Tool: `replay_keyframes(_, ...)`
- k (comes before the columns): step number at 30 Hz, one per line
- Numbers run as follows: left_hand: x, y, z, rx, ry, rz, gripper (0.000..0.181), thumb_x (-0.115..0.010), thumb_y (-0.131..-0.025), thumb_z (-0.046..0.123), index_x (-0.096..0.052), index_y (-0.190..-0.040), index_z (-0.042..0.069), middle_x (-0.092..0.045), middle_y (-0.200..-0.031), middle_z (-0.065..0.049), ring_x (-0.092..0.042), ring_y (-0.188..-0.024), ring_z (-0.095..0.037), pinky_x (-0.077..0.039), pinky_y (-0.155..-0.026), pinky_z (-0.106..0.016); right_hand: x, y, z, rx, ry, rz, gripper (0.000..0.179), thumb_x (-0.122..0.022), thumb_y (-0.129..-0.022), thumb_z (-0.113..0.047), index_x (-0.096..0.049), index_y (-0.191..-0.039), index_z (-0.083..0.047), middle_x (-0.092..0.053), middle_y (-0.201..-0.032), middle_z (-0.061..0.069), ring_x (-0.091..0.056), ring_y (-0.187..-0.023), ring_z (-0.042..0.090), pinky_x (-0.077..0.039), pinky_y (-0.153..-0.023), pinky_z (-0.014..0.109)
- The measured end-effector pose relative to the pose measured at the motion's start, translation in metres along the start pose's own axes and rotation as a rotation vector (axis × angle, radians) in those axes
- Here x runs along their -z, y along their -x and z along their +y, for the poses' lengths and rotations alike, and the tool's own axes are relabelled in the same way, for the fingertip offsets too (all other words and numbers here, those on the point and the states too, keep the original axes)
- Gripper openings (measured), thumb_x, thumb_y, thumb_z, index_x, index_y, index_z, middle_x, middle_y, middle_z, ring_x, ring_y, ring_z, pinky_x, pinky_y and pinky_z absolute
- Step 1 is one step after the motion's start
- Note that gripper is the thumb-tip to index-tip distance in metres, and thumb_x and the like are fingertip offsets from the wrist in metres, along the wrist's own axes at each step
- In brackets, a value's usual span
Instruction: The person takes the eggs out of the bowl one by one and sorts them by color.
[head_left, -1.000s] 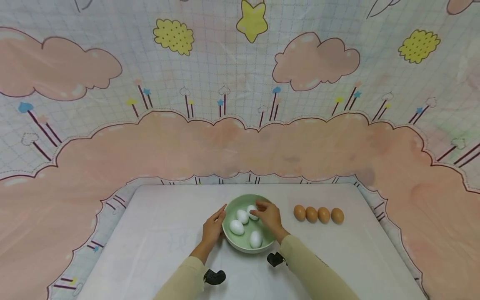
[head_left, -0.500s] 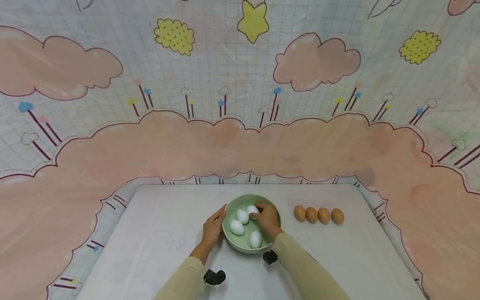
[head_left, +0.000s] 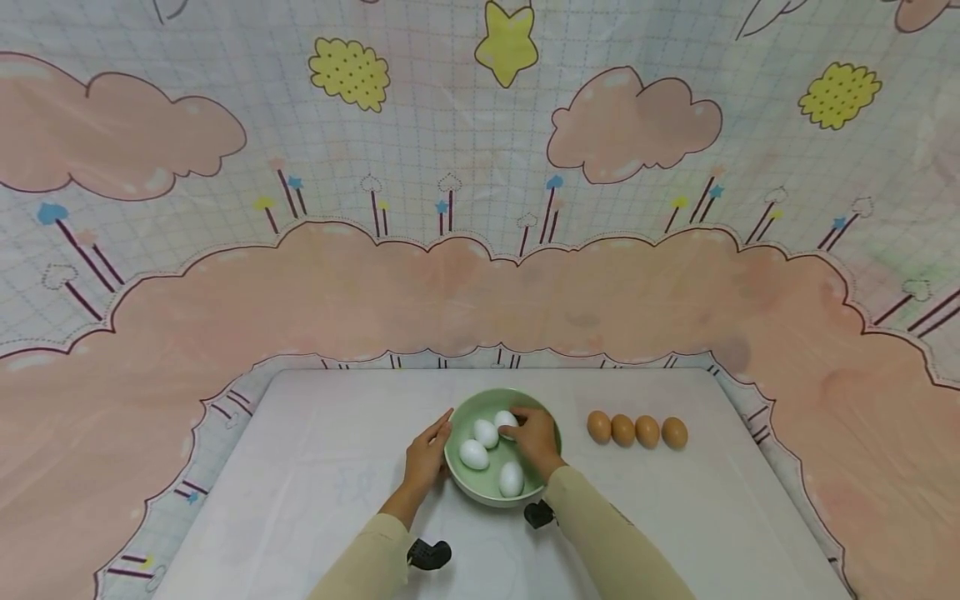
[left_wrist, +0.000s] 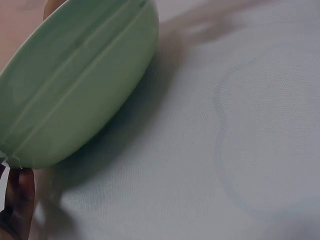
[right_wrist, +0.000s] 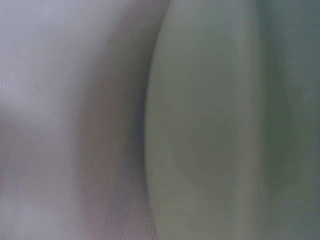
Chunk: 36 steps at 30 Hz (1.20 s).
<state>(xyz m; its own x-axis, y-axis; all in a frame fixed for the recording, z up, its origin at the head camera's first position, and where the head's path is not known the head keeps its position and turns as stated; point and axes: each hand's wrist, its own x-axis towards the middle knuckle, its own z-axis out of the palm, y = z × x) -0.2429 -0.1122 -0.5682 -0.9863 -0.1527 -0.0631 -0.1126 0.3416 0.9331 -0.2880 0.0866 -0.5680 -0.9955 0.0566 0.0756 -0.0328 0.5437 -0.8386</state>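
In the head view, a pale green bowl stands on the white table with several white eggs inside. My left hand holds the bowl at its left side. From the left wrist, the bowl's outer wall appears, with a fingertip against its lower edge. Over the bowl's right part, my right hand pinches the rearmost white egg between thumb and fingers. Other white eggs lie to the left of it, and one white egg lies near the front wall. The right wrist view shows only the blurred bowl.
Several brown eggs lie in a row on the table to the right of the bowl. Behind the table hangs a printed cloth with clouds and stars. A black wrist camera sticks out beside the left sleeve.
My right hand has settled lower and slightly left around the rearmost white egg, its forearm shifting left. The left hand, the bowl and the brown eggs have stayed put.
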Motion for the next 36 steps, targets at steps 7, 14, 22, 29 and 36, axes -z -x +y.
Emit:
replay_keyframes(7, -0.002, 0.001, -0.001, 0.006, -0.011, -0.004, 0.040, -0.049, -0.103, 0.040, -0.058, -0.139, 0.026, -0.052, -0.145, -0.010, -0.049, -0.130, -0.033, -0.040, -0.104, -0.051, 0.004, 0.005, -0.003, -0.056, 0.022, 0.018, 0.042, -0.085, -0.076, -0.013, -0.071, -0.112, 0.005, -0.073, -0.099, 0.015, -0.066, -0.092, 0.026, -0.054, -0.083, 0.040)
replay_keyframes(14, 0.000, -0.003, -0.005, 0.001, 0.000, 0.012, 0.041, -0.051, -0.102, 0.042, -0.058, -0.139, 0.026, -0.052, -0.145, -0.009, -0.041, -0.138, -0.035, -0.031, -0.113, -0.054, 0.010, 0.012, -0.015, -0.070, -0.006, 0.032, 0.043, -0.085, -0.077, -0.016, -0.072, -0.114, 0.001, -0.074, -0.098, 0.015, -0.069, -0.089, 0.026, -0.057, -0.072, 0.034)
replay_keyframes(22, -0.001, -0.005, -0.010, 0.001, -0.009, 0.010, 0.041, -0.050, -0.102, 0.042, -0.058, -0.139, 0.026, -0.052, -0.145, -0.009, -0.042, -0.138, -0.034, -0.033, -0.112, -0.053, 0.023, 0.025, -0.024, -0.095, -0.082, 0.045, 0.042, -0.084, -0.079, -0.019, -0.072, -0.115, -0.003, -0.074, -0.101, 0.012, -0.069, -0.092, 0.024, -0.057, -0.076, 0.035)
replay_keyframes(29, -0.001, -0.006, -0.010, 0.007, -0.017, 0.001, 0.043, -0.048, -0.102, 0.046, -0.057, -0.140, 0.027, -0.051, -0.145, -0.010, -0.051, -0.128, -0.032, -0.045, -0.097, -0.045, 0.039, 0.040, -0.026, -0.137, -0.128, 0.101, 0.040, -0.083, -0.080, -0.021, -0.073, -0.116, -0.005, -0.073, -0.107, 0.013, -0.069, -0.098, 0.025, -0.057, -0.081, 0.036)
replay_keyframes(36, -0.001, -0.005, -0.007, 0.014, -0.024, 0.002, 0.041, -0.049, -0.102, 0.044, -0.058, -0.139, 0.028, -0.052, -0.145, -0.010, -0.054, -0.121, -0.032, -0.046, -0.077, -0.030, 0.061, 0.051, -0.017, -0.147, -0.176, 0.179, 0.040, -0.082, -0.081, -0.017, -0.071, -0.116, -0.002, -0.072, -0.107, 0.017, -0.068, -0.097, 0.028, -0.057, -0.080, 0.035)
